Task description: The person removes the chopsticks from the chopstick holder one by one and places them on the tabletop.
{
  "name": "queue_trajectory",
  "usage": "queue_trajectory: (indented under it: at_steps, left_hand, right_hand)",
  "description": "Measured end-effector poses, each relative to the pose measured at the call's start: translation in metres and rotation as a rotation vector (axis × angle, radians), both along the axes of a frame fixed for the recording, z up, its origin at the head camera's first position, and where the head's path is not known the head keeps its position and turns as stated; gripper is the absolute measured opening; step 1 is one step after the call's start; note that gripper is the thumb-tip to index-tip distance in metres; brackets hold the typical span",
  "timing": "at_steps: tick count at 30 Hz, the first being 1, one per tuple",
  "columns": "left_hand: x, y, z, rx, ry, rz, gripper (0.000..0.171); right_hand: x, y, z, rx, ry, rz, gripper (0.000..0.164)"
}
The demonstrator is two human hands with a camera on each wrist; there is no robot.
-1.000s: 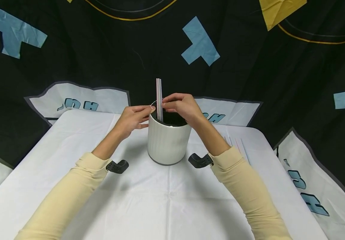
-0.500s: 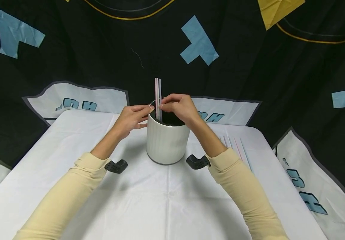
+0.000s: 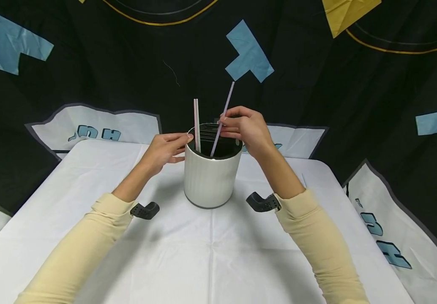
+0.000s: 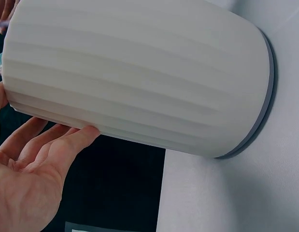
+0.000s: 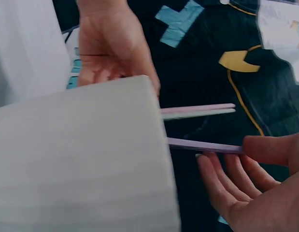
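Note:
A white ribbed container [image 3: 211, 181] with a dark inside stands upright on the table. My left hand [image 3: 167, 152] holds it at the left rim, thumb at the edge and fingers against the outer wall [image 4: 139, 72]. My right hand [image 3: 247, 128] pinches a purple straw [image 3: 228, 97] between thumb and fingers. That straw leans to the right, its lower end inside the container. A pink straw [image 5: 197, 108] and a pale greenish-white straw [image 5: 202, 114] stand together in the container's left part, near my left thumb. Their lower ends are hidden.
The white cloth-covered table [image 3: 180, 261] bears a pale blue straw [image 3: 304, 180] at the right, mostly hidden behind my right forearm. A dark patterned cloth [image 3: 127, 76] hangs behind the table. Each wrist carries a black mount [image 3: 262, 202].
My right hand has moved up and right with the purple straw, which now stands apart from the other two and tilts right. My left hand has stayed at the rim.

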State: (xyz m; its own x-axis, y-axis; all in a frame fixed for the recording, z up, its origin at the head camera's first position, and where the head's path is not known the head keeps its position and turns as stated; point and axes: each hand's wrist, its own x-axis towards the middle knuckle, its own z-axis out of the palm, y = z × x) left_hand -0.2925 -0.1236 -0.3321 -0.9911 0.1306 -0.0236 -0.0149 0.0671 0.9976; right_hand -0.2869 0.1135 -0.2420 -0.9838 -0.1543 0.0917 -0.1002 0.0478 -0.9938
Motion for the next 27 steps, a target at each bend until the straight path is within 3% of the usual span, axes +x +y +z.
queue_trajectory:
  at_steps: [11, 15, 20, 27]
  left_hand:
    - [-0.001, 0.001, 0.001, -0.003, -0.002, -0.002, 0.056]
    - [-0.001, 0.001, 0.002, -0.014, 0.000, -0.004, 0.056]
    - [-0.002, 0.001, 0.002, -0.022, 0.000, -0.003, 0.056]
    - [0.001, 0.001, 0.001, -0.041, -0.010, -0.005, 0.058]
  right_hand:
    - [0.013, 0.051, 0.034, -0.384, 0.056, -0.169, 0.016]
    - [0.020, 0.075, 0.045, -0.456, 0.051, -0.203, 0.018]
    - [0.020, 0.102, 0.038, -0.368, 0.014, -0.237, 0.020]
    - [0.012, 0.130, 0.000, -0.164, -0.075, -0.255, 0.023]
